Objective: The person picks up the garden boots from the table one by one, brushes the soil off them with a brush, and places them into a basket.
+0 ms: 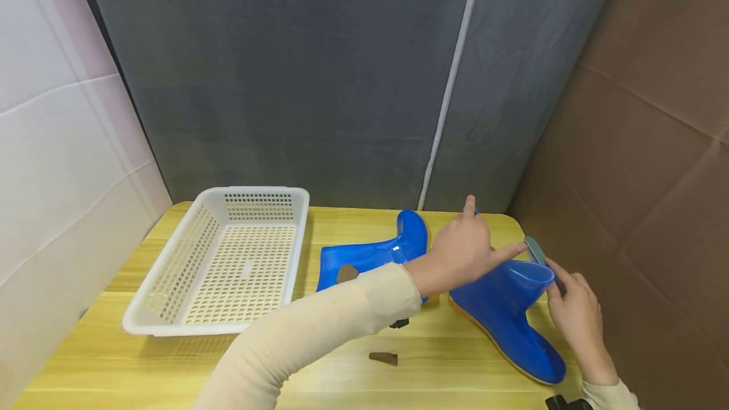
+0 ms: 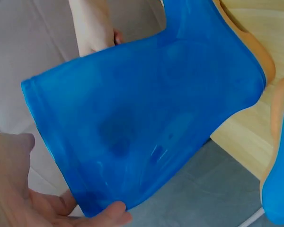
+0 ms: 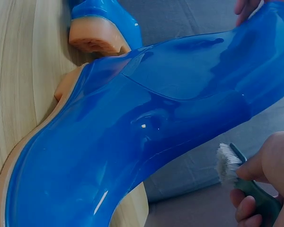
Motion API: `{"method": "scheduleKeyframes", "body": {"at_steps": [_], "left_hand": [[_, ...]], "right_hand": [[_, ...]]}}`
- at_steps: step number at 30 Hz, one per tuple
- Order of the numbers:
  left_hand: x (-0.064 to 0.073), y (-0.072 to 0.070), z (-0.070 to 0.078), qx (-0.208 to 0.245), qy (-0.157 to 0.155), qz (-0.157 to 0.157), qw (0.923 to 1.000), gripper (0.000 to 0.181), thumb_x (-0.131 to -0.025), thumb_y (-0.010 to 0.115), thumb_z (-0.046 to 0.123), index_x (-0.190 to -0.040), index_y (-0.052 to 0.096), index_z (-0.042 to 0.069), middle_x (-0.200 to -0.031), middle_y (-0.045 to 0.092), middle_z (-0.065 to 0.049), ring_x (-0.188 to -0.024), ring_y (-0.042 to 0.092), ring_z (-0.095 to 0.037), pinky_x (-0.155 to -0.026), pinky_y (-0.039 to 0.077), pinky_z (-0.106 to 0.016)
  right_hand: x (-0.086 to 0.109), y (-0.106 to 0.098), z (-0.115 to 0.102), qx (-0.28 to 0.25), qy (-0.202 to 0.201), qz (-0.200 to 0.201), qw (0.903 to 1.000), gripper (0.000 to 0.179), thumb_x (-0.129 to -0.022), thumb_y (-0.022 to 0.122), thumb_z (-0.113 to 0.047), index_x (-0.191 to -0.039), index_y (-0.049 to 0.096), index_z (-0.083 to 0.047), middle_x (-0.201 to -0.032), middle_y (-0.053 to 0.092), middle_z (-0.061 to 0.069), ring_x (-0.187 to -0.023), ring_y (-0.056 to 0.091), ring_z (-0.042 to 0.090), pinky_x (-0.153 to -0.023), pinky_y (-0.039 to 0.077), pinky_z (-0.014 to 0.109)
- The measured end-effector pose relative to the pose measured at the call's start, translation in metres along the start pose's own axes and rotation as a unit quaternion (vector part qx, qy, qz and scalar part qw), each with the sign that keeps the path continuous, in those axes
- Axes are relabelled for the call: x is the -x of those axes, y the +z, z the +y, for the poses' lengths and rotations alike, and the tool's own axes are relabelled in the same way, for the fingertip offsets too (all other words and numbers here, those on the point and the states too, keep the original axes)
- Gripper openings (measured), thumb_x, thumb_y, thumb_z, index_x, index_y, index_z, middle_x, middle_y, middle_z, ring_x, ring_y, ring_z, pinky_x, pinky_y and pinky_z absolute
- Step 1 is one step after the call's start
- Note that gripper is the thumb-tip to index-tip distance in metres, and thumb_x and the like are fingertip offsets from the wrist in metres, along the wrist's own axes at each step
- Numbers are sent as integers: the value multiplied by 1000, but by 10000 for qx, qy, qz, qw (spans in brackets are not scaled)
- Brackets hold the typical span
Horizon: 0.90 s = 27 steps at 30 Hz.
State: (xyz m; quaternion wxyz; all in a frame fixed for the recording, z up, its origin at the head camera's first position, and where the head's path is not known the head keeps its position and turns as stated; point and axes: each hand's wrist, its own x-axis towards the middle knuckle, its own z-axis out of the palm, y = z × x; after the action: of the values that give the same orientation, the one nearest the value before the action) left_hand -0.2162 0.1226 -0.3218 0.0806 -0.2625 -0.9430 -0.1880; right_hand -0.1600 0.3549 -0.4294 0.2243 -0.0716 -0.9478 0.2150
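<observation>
My left hand (image 1: 462,250) holds a blue rain boot (image 1: 504,309) by the top of its shaft, its fingers at the rim (image 2: 52,151). The boot tilts over the right part of the table, its toe pointing toward the near right. A dark smudge (image 2: 117,135) shows on the shaft. In the right wrist view, my right hand (image 3: 270,175) grips a green-handled scrub brush (image 3: 258,196) with pale bristles, held beside the boot and apart from it. A second blue rain boot (image 1: 410,233) lies on its side, partly hidden behind my left arm.
A white perforated plastic basket (image 1: 302,252) stands on the left of the wooden table (image 1: 319,372). One brown scrap (image 1: 384,357) lies near the front, and a brown patch (image 1: 346,273) shows against the second boot. A brown curtain wall (image 1: 655,176) rises close on the right.
</observation>
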Motion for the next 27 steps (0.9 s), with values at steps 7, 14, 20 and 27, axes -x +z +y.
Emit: {"method": "scheduleKeyframes", "body": {"at_steps": [7, 14, 20, 27], "left_hand": [[-3, -1, 0, -823, 186, 110, 9964, 69, -81, 50, 81, -56, 58, 17, -46, 52, 3, -30, 39, -9, -32, 31, -17], [3, 0, -1, -1319, 205, -568, 9894, 80, -71, 61, 81, -111, 75, 14, -153, 45, -19, -46, 60, -6, -39, 40, -13], [-1, 5, -19, -450, 535, -1372, 9881, 106, -74, 73, 65, -152, 35, 4, -167, -16, -13, -79, 73, -7, -54, 49, -9], [-17, -1, -57, -55, 1313, -1797, 9749, 114, -75, 75, 55, -158, 16, 5, -160, -39, -3, -120, 65, -17, -83, 55, -12]], "right_hand": [[1, -1, 0, 59, 51, 54, 10000, 41, -98, 54, -12, -139, 58, -11, -105, 62, 24, -67, 50, 28, -55, 33, 32], [2, 0, -1, 54, 64, -14, 10000, 41, -101, 52, -16, -141, 55, -11, -107, 61, 25, -63, 46, 25, -52, 31, 30], [2, 2, -2, -15, 107, -107, 9999, 42, -102, 50, -18, -143, 53, -12, -108, 60, 25, -60, 43, 21, -50, 29, 30], [3, 5, -1, -22, 117, -149, 9998, 42, -102, 50, -19, -144, 53, -12, -107, 59, 24, -58, 40, 20, -49, 29, 30]]}}
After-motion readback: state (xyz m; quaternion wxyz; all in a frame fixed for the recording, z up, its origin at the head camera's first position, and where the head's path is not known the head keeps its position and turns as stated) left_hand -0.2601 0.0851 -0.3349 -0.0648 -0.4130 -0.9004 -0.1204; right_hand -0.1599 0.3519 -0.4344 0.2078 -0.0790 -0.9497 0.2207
